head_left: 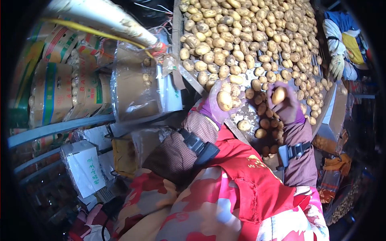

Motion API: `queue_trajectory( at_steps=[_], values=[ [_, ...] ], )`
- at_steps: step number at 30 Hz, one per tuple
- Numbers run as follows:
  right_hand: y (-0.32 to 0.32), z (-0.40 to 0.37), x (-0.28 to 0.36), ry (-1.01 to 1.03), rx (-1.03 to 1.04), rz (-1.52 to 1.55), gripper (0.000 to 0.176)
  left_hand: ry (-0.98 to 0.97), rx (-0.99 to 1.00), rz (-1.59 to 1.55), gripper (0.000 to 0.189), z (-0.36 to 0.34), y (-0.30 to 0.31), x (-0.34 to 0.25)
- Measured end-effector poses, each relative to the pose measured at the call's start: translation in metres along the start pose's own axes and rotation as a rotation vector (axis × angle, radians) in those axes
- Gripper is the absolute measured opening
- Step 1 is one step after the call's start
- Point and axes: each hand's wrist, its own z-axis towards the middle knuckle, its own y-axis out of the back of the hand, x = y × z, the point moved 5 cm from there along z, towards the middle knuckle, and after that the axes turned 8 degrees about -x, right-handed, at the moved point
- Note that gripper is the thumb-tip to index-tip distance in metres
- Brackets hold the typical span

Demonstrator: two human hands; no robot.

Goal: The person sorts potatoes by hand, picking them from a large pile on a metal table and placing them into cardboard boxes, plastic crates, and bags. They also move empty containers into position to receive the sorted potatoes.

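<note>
My left hand [211, 107], in a purple glove, is closed around a few potatoes [224, 101] at the near left edge of the sorting table. To the right, my right hand [290, 105], also gloved in purple, has its fingers curled round a single potato [279, 95]. Between my hands, more potatoes [261, 108] lie in shadow on the worn table surface [250, 114]. One loose potato [244, 125] rests close to my left wrist. Beyond both hands, a large heap of potatoes [249, 34] covers the table.
At the left stand banana cartons [52, 92] and an open plastic-lined box [138, 86]. A white box [84, 166] sits lower down. A pale pole [108, 22] slants across the upper left. At the right edge, another person's gloved hand [337, 66] hangs beside the table.
</note>
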Motion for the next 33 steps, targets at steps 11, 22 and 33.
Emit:
queue_trajectory(
  at_steps=[11,22,33],
  values=[
    [-0.208,-0.037,-0.131,0.62,0.538,-1.582,0.047,-0.534,-0.091,-0.057,0.023,-0.073,0.091,-0.061],
    [-0.416,-0.001,-0.156,-0.466,1.136,-0.491,0.033,-0.678,-0.139,-0.58,0.027,-0.201,0.172,-0.087],
    [-0.225,0.05,-0.199,0.195,0.788,-1.032,0.044,-0.663,-0.097,-0.676,0.04,-0.195,0.192,-0.113]
  ],
)
